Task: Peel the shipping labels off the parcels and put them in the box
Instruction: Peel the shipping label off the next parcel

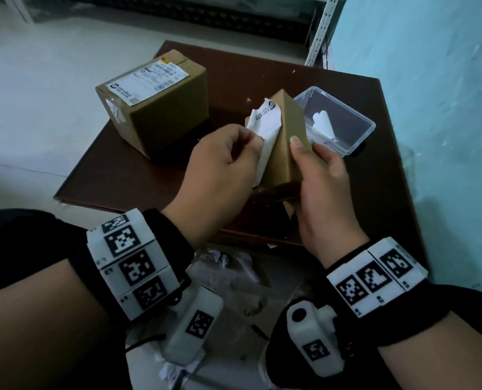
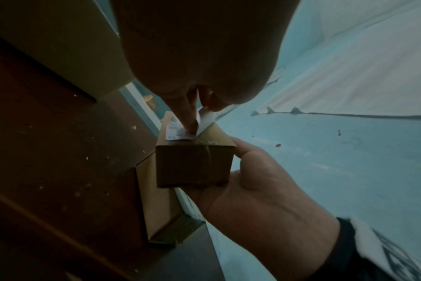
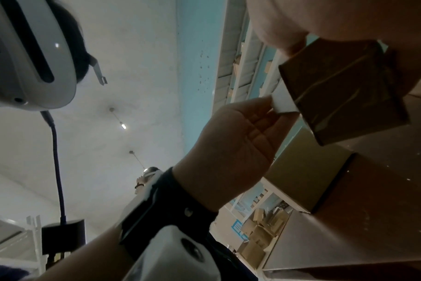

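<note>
A small cardboard parcel (image 1: 289,147) is held tilted above the brown table (image 1: 138,170). My right hand (image 1: 318,170) grips it from the right, thumb on its upper face. A white shipping label (image 1: 262,122) is partly peeled off its left face, and my left hand (image 1: 255,144) pinches the label's loose lower part. In the left wrist view the fingertips (image 2: 192,121) pinch the label (image 2: 174,131) at the parcel's (image 2: 195,165) top edge. The right wrist view shows the same pinch on the label (image 3: 284,100). A clear plastic box (image 1: 357,136) stands open behind the parcel, with a rolled white label (image 1: 322,125) inside.
A larger cardboard parcel (image 1: 161,114) with its label (image 1: 149,77) on top sits at the table's back left. Another flat cardboard parcel (image 2: 161,205) lies under the hands. A blue wall (image 1: 436,108) runs along the right. Crumpled wrapping (image 1: 228,274) lies on the floor near me.
</note>
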A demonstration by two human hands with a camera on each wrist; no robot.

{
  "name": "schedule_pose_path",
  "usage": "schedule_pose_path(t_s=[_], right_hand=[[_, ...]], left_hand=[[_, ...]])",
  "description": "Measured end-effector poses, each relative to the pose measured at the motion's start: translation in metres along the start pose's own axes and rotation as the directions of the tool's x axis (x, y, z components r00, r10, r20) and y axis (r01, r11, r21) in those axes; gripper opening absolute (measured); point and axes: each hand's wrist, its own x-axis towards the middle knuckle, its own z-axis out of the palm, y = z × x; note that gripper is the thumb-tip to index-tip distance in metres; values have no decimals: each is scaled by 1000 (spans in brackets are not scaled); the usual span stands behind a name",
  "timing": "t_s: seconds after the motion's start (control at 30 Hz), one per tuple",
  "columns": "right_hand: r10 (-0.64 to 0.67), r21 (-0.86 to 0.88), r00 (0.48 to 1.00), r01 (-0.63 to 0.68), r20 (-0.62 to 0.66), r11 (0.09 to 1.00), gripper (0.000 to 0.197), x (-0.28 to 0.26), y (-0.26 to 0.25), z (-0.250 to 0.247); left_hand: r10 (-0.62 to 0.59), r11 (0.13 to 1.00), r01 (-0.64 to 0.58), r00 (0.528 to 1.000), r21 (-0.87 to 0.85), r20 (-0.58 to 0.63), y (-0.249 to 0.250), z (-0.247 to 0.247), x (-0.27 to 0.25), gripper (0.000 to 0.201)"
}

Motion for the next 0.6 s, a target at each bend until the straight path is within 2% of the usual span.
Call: schedule_pose_path(t_s=[0.03,0.13,0.2,0.4,0.6], right_hand=[[-6,2,1000,6,0,1000,75,-1,1,0],[-74,-41,997,74,18,996,58,-7,3,0],[-95,-58,994,99,61,993,52,-8,5,1],[-73,-48,996,75,51,996,43,-3,4,2],[-69,-48,997,71,39,996,27,-6,1,4]], left_hand=[[12,1000,-12,1000,-25,3,0,1,-1,24],[67,998,-66,998,21,-13,0,2,-4,13],[96,994,-95,995,46,-33,-1,0,-4,17],[138,989,-139,990,43,16,-1,-1,-5,10],[209,976,-207,978,65,-27,-5,3,-6,13]])
